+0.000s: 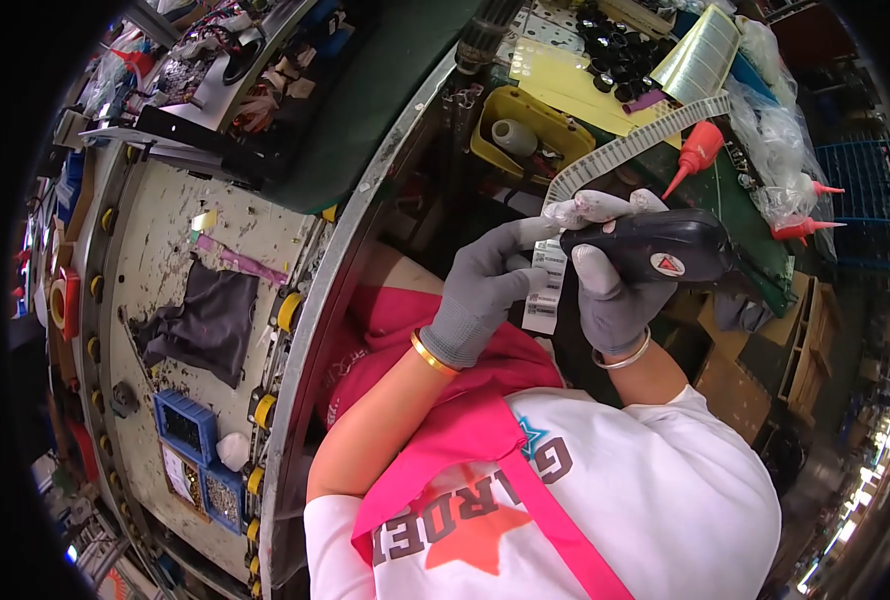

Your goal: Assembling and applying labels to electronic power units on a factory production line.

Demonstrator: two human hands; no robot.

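Near the green workbench, the grey-gloved right hand (615,295) grips a black plastic handheld tool (665,248); the grey-gloved left hand (485,290) pinches a white paper label strip (548,285).

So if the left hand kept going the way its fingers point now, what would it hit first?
The left hand points up and to the right at the white label strip, which its fingertips already pinch. Right behind that is the black handheld tool in the right hand. Depth between them is hard to judge.

Grey gloves (485,290); bangles; white shirt, pink sash
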